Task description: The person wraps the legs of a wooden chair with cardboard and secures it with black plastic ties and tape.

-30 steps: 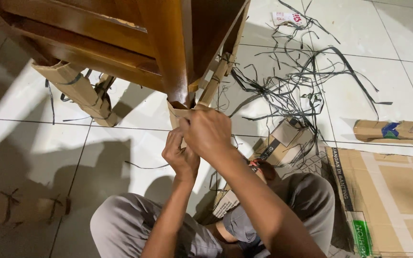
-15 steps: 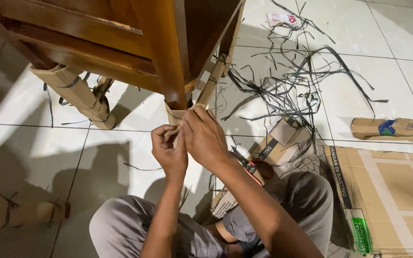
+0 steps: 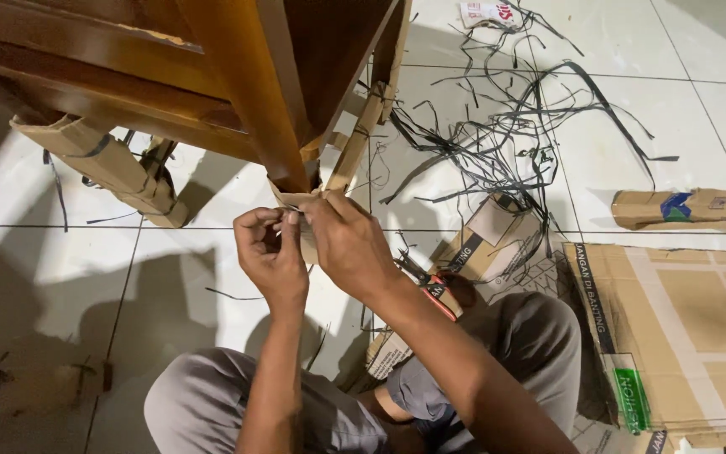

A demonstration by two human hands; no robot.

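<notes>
The fingers of the left hand [image 3: 272, 252] are pinched together on a thin strip or edge at the brown cardboard wrap [image 3: 300, 206] that sleeves the foot of the glossy brown wooden furniture leg [image 3: 249, 92]. The right hand [image 3: 348, 244] lies just beside it, palm down, fingers curled onto the same wrap; whether they grip or only press it cannot be told. The wrap sits directly above both hands, at the centre of the frame, touching the fingertips. The leg's long axis runs from the hands up and slightly left toward the top edge. Both hands are equally close to it.

Further out, a second leg wrapped in tan cardboard bound with dark straps [image 3: 107, 160] slants at left, well apart from the hands. A red-handled cutting tool [image 3: 430, 286] rests just right of the right forearm, near the knee. Beyond it a tangle of cut black plastic strapping [image 3: 506, 143] spreads over the white tiled floor [image 3: 170, 277] toward the upper right. A flattened brown cardboard sheet [image 3: 682, 328] lies at lower right; nothing visible rests in it.
</notes>
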